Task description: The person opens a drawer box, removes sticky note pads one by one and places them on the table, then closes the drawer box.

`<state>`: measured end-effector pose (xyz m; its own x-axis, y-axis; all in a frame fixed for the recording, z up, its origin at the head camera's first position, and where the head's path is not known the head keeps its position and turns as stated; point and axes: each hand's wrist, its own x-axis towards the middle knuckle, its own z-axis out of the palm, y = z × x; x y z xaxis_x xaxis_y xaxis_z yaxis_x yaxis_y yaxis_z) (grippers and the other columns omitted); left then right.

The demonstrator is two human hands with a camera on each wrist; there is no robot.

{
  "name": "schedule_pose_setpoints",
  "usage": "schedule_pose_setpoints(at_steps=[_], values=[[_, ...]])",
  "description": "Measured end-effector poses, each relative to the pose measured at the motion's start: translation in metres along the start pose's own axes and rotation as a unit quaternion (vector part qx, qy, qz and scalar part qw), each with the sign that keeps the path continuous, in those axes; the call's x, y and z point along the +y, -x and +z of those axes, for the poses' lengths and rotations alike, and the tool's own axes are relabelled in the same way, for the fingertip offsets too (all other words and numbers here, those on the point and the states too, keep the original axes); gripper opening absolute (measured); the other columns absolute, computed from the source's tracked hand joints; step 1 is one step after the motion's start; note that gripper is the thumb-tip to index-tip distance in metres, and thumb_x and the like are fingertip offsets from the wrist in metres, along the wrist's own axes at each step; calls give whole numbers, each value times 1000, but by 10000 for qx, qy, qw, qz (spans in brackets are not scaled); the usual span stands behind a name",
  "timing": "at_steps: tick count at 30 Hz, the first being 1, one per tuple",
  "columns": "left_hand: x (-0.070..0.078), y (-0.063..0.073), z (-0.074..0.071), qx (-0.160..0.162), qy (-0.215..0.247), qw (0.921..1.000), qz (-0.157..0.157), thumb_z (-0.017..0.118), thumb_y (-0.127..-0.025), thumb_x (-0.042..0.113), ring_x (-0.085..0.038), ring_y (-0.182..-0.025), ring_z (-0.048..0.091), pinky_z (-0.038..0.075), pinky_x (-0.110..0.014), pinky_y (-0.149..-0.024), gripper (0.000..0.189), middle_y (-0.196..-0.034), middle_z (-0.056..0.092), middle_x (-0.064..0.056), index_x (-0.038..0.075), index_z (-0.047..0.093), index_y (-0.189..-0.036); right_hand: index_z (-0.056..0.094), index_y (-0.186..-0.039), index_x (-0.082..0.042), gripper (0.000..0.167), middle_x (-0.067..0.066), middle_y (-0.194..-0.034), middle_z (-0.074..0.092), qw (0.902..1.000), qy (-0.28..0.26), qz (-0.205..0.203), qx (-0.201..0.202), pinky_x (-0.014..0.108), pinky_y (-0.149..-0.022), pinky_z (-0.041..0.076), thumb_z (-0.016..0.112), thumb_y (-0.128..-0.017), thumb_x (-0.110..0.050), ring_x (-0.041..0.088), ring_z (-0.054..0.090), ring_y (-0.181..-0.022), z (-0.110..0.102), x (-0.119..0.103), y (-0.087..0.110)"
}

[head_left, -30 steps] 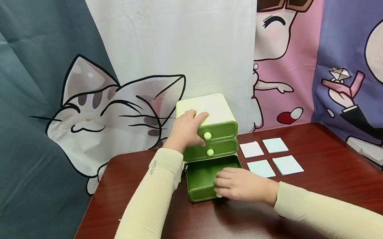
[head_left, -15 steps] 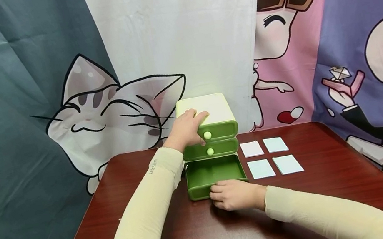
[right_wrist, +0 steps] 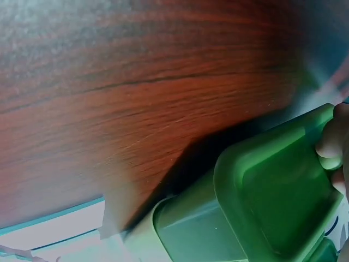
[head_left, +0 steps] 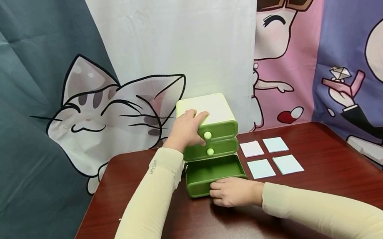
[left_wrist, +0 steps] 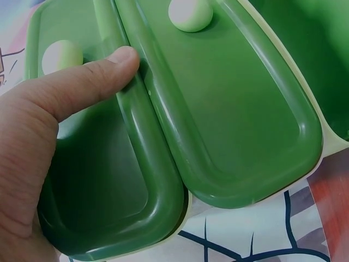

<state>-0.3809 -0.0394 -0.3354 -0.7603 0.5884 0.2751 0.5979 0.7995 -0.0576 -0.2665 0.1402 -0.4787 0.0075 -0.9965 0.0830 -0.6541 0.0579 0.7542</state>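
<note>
Green bottom drawer [head_left: 213, 175] pulled out, knob hidden by gripping right hand [head_left: 235, 191], left hand [head_left: 186, 131] flat on cabinet [head_left: 212, 109].

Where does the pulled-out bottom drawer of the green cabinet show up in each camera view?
Head: the bottom drawer sits at centre, open, with the right hand at its front edge.
Left wrist: only a sliver at the top right corner; the closed upper drawers fill the view.
Right wrist: lower right, fingertips on its front.
Shared landmark: the green cabinet, though in the right wrist view only the drawer is clear.
</note>
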Motion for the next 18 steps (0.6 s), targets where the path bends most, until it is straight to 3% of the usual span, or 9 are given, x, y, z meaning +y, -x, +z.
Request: schedule_pose_setpoints(at_steps=[18], values=[[0, 0, -4, -114, 46, 9999, 23, 96, -64, 41, -25, -117, 52, 48, -44, -97, 103, -133, 50, -11, 30, 43, -152, 69, -88, -20, 11, -1, -97, 60, 9958, -537, 730, -122, 29, -85, 49, 59, -93, -22, 20, 52, -93, 37, 26, -1]])
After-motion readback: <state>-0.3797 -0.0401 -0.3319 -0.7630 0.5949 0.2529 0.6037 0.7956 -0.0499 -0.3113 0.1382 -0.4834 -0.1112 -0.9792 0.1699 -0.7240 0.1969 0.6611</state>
